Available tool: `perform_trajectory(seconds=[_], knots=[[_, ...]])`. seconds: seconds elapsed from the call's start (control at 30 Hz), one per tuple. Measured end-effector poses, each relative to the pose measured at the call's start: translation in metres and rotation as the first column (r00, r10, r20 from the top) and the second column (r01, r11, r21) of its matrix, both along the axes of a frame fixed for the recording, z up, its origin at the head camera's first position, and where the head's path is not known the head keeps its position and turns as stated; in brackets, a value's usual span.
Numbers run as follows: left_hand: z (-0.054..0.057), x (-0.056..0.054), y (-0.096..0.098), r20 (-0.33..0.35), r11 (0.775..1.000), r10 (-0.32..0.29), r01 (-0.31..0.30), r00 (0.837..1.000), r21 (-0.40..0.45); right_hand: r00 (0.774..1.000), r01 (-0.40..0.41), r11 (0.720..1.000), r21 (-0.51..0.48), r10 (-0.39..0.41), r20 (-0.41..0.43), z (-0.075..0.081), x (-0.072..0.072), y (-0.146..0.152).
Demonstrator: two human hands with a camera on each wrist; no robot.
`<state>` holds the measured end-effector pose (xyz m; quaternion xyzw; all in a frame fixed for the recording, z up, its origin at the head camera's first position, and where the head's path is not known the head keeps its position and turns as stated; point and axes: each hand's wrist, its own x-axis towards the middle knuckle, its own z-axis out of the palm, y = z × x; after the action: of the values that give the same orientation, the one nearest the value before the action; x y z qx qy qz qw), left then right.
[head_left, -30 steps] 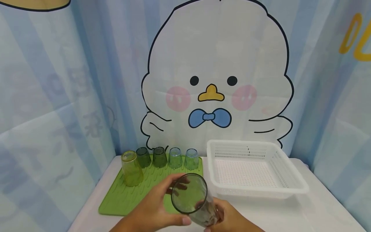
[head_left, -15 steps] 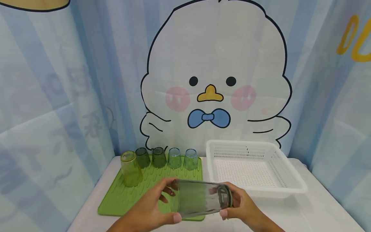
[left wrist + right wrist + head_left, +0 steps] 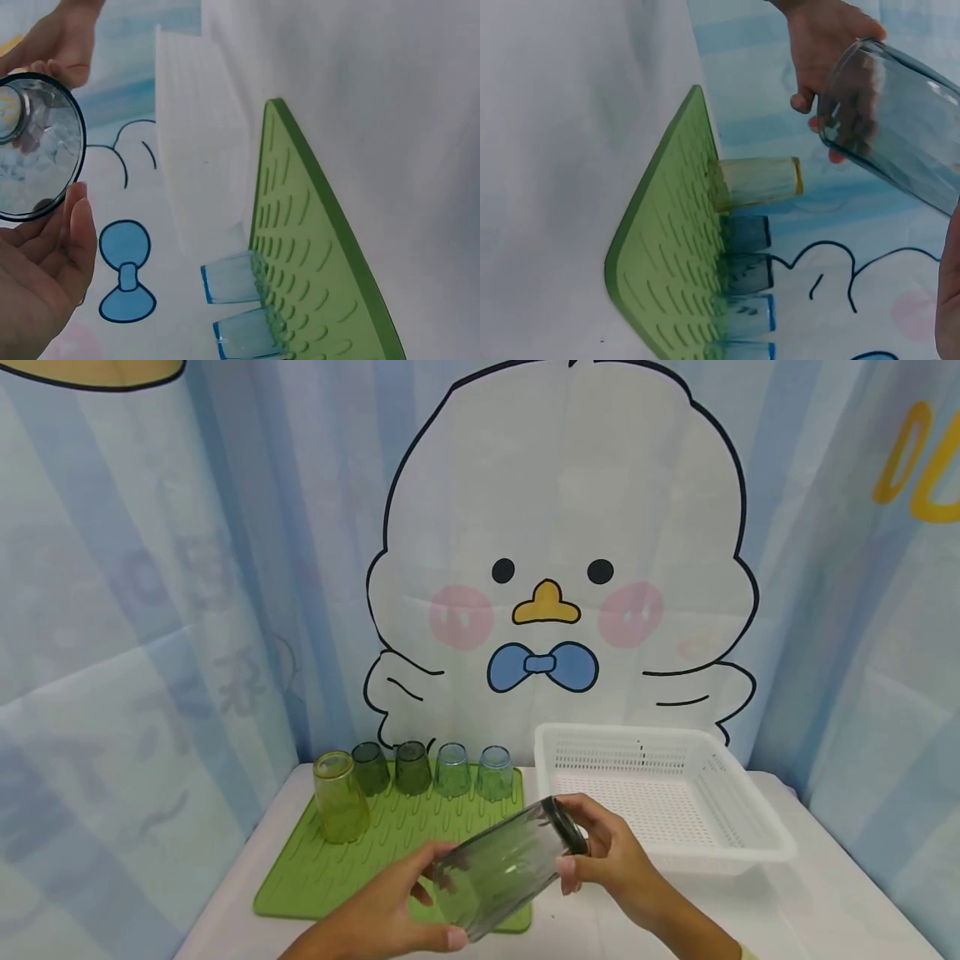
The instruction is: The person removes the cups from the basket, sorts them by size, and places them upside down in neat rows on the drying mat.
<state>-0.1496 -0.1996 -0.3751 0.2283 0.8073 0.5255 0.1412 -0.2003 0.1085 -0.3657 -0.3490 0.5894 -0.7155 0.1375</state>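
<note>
A tall clear grey drinking glass (image 3: 502, 872) is held in the air over the front of the green mat (image 3: 300, 889), tilted with its thick base up to the right. My right hand (image 3: 618, 864) grips the base end between thumb and fingers. At the lower, open end, my left hand (image 3: 378, 910) holds the glass with thumb in front and fingers behind. The left wrist view looks into the glass's round rim (image 3: 81, 150), with fingers against its edge. Across the right wrist view, the glass (image 3: 900, 112) slants in front of the left hand (image 3: 821, 45).
On the mat a tall yellow glass (image 3: 341, 802) stands upside down at the left. Two small dark glasses (image 3: 413, 768) and two light blue ones (image 3: 453, 770) line the back edge. A white plastic basket (image 3: 667, 853) sits on the right of the white table, before a printed curtain.
The glass has swung from mouth facing me, through nearly level, to base up at the right. My right hand has moved right and up with the base; the left stays near the rim.
</note>
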Motion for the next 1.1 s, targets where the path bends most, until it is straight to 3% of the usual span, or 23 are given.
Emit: perform_trajectory(seconds=[0.23,0.37,0.47,0.73,0.9,1.1], knots=[[-0.009,-0.004,-0.004,0.066,1.000,-0.024,0.023,0.998,0.008,1.000,-0.008,1.000,-0.025,0.008,0.009,0.007,-0.003,-0.018],[-0.010,-0.002,-0.006,0.133,0.999,-0.034,0.032,0.991,0.018,1.000,0.011,1.000,-0.002,-0.011,0.020,0.011,-0.002,-0.026],[-0.012,-0.001,-0.008,0.141,0.999,-0.031,0.031,0.990,0.008,0.999,0.029,0.999,0.021,-0.029,0.022,0.014,-0.003,-0.034],[-0.020,0.001,-0.033,0.084,1.000,0.022,-0.021,0.996,-0.010,0.997,0.074,0.994,0.086,-0.073,-0.015,0.022,-0.014,-0.053],[-0.031,-0.007,-0.053,0.051,0.997,0.077,-0.075,0.996,-0.035,0.991,0.134,0.979,0.155,-0.135,-0.004,0.022,-0.026,-0.066],[-0.048,-0.017,-0.089,0.006,0.990,0.126,-0.126,0.992,-0.063,0.990,0.136,0.963,0.233,-0.143,0.014,0.017,-0.043,-0.090]])
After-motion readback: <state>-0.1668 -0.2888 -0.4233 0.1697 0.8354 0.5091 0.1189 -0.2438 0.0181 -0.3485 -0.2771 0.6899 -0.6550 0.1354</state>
